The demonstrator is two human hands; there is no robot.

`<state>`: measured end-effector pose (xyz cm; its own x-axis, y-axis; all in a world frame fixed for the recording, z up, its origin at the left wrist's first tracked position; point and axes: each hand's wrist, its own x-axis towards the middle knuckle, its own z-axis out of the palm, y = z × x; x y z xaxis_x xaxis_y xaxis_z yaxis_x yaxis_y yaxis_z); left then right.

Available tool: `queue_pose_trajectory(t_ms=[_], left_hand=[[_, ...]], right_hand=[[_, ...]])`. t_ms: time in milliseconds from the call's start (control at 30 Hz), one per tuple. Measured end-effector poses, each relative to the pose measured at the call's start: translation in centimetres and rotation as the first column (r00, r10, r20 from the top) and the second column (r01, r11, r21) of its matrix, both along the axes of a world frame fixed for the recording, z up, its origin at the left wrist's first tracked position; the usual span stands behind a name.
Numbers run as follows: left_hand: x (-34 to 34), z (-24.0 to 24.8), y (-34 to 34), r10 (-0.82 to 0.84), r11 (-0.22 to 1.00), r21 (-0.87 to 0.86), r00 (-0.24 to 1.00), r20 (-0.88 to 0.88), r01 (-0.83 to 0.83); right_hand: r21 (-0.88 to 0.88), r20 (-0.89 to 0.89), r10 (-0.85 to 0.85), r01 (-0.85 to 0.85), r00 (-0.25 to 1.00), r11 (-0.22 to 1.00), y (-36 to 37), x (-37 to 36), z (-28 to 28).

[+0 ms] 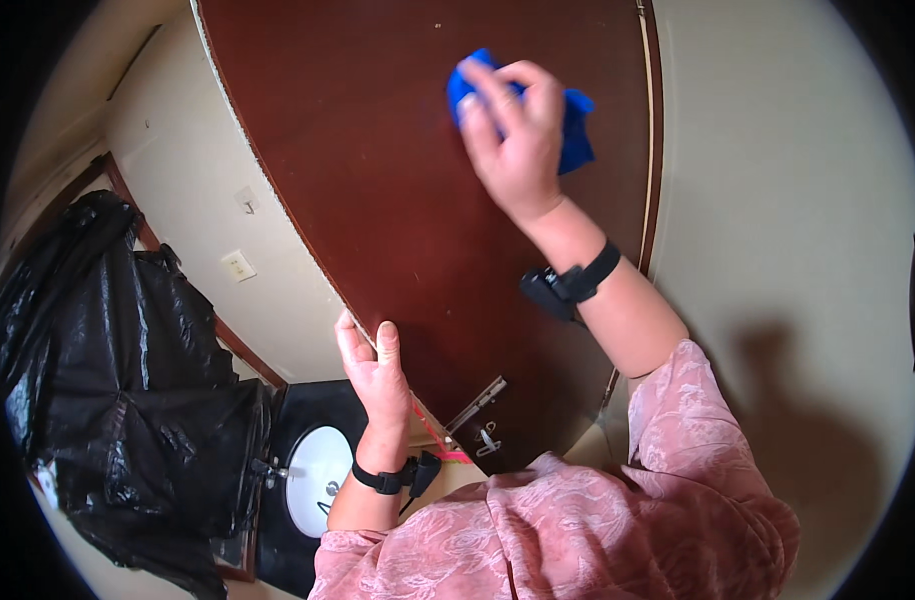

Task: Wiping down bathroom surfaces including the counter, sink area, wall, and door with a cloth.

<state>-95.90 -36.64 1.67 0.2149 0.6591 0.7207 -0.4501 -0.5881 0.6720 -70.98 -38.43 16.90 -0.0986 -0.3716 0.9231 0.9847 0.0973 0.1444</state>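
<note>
Against the upper part of a dark red-brown door (378,140), my right hand (518,135) presses a crumpled blue cloth (578,140). Its fingers are bent over the cloth and slightly blurred, and part of the cloth is hidden under them. Lower down, my left hand (376,375) grips the door's left edge, thumb on the front face and fingers going round behind, where their tips are partly hidden. Below it on the door are a metal latch (478,403) and a small metal fitting (488,440).
Black plastic sheeting (128,400) hangs at the left over a dark wooden frame. Beside it, a white oval sink (323,480) with a metal faucet (270,470) sits in a black counter (288,560). A wall switch (239,266) is on the left wall; a pale wall (778,200) stands at the right.
</note>
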Motion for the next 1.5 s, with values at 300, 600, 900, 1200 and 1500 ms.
queue_pose_trajectory(t_ms=[300, 600, 900, 1200, 1500], left_hand=[[0.5, 0.0, -1.8, 0.029, 0.997, -0.071, 0.985, 0.17, -0.017], [-0.3, -0.4, -0.9, 0.013, 0.98, -0.194, 0.965, 0.263, 0.039], [0.3, -0.7, -0.6, -0.006, 0.983, -0.176, 0.973, 0.23, 0.047], [0.0, -1.5, -0.3, 0.074, 0.969, -0.244, 0.979, 0.188, -0.027], [-0.1, -2.9, -0.6, 0.173, 0.969, -0.182, 0.985, 0.028, -0.165]], right_hand=[[-0.159, 0.211, 0.328, -0.298, 0.921, 0.941, -0.9, -8.1, -0.3], [-0.073, 0.371, 0.139, -0.121, 0.918, 0.99, -0.1, -4.3, 2.5], [0.112, -0.148, -0.074, 0.091, 0.986, 0.99, -0.4, 12.6, 1.6], [-0.123, 0.162, -0.109, 0.13, 0.981, 0.984, -2.1, 10.9, -1.7], [-0.087, -0.397, -0.124, 0.097, 0.909, 0.991, -2.8, 28.4, -1.6]])
